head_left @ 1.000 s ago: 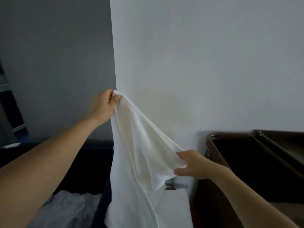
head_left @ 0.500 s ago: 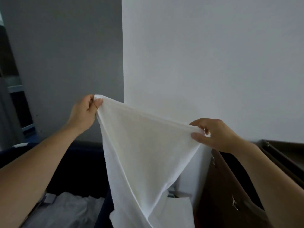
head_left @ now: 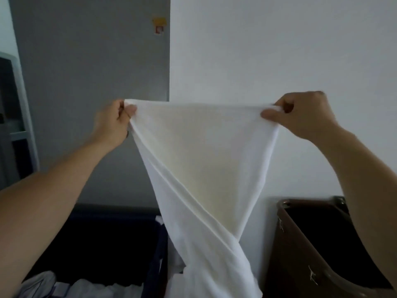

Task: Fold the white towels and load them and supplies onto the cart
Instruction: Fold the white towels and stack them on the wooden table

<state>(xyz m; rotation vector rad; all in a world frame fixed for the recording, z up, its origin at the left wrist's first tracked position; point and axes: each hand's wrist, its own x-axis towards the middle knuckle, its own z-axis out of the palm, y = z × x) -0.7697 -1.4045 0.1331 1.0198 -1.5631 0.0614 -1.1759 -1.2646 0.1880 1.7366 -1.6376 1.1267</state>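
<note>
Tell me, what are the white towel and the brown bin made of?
The white towel looks like soft, matte woven cloth, probably cotton: it sags and twists between the left hand and the right hand, and light glows through it. The brown bin looks like hard, smooth plastic, judging by its stiff wall and rounded, faintly shiny rim, though I can't be sure.

Shows two bare forearms, uncovered to the lower edges of view, ending in a bare left hand and bare right hand.

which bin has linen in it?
The dark blue bin on the left: white linen lies in it. The brown bin on the right shows none.
</note>
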